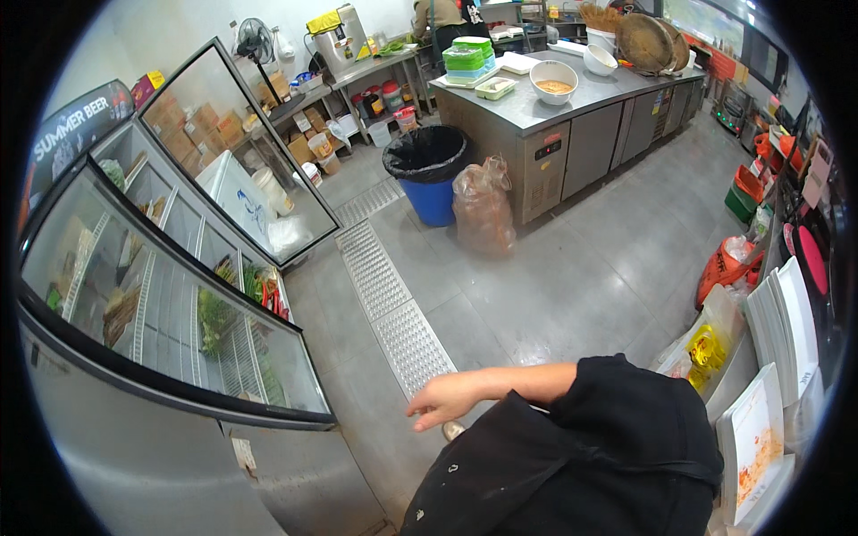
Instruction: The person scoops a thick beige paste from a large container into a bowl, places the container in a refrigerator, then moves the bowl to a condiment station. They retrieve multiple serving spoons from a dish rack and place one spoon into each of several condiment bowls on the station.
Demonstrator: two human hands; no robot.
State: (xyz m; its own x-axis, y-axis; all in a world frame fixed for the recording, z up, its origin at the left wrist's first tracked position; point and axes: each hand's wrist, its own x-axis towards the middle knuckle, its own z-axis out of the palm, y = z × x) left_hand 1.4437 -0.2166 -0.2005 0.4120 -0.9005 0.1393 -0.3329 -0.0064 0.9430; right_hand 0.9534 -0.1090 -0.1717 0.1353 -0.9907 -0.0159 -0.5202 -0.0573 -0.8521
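My right hand (439, 400) hangs in front of my black apron, its fingers loosely bent, with nothing seen in it. Its forearm comes out of a black short sleeve. Below the hand is the grey tiled floor (355, 402), with a studded metal drain cover (409, 335) just beyond it and the tip of a shoe (453, 430) close by. My left hand is out of view. To the left stands a glass-door display fridge (167, 295) with greens and red peppers on its wire shelves; one glass door (234, 154) stands wide open.
A blue bin (429, 197) with a black liner and a filled plastic bag (484, 208) stand beside a steel counter (509, 114) that holds bowls and containers. White trays (781, 321), some stained, stack at right. A person (442, 23) stands at the back.
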